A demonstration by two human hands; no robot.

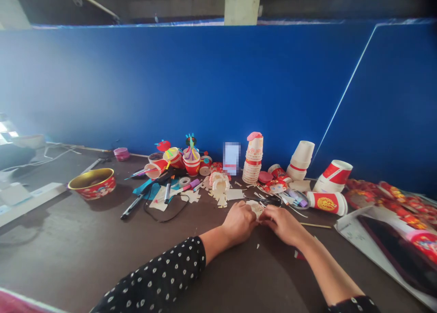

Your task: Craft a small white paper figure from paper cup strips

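Observation:
Near the middle of the dark table [205, 267], my left hand [239, 223] and my right hand [279, 222] meet around a small whitish paper piece [254, 207]. The fingers of my left hand are curled on its left side, and those of my right hand pinch its right edge. Part of the piece is hidden by the fingers. Just behind my left hand stands a cut paper cup shape [219, 183] with a fringed strip hanging at its front. A flat white paper scrap [235, 194] lies behind the hands.
A tall cup stack [252, 167] stands behind, with more cups [302, 156] and a lying red cup [327, 203] to the right. At left are a gold-lined bowl [92, 184], a black marker [131, 207] and decorated cups [191, 163]. A tablet [396, 249] lies at right.

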